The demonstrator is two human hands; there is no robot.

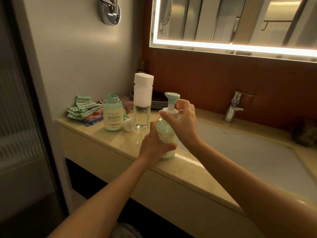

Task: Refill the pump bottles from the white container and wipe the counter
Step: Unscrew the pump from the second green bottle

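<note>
Holding the bottle [165,130] straight up at the front edge of the counter [120,140], just left of the sink [248,152], spout turned left. Gripped round the body by the left hand [154,145]; pinched at the neck by the right hand [183,121]. Shiny yellow top, lit mirror [240,19] above. Further left, standing up: white container [143,100] and open bottle [112,115], loose pump [129,125] lying between. Behind those: cloths [82,109], plates [158,100].

Left wall [77,57]: pale grey, plain; chrome bracket [110,12] mounted high.
Back wall [205,79]: reddish-brown panelling.
Mirror [223,19]: wide, edged by a bright white light strip [188,43].
Counter [109,140]: glossy beige stone; dark recess [85,182] below.
Basin [248,152]: white, sunk in; chrome tap [234,107] behind it.
Door [20,117]: ribbed glass, dark frame, far left.
</note>
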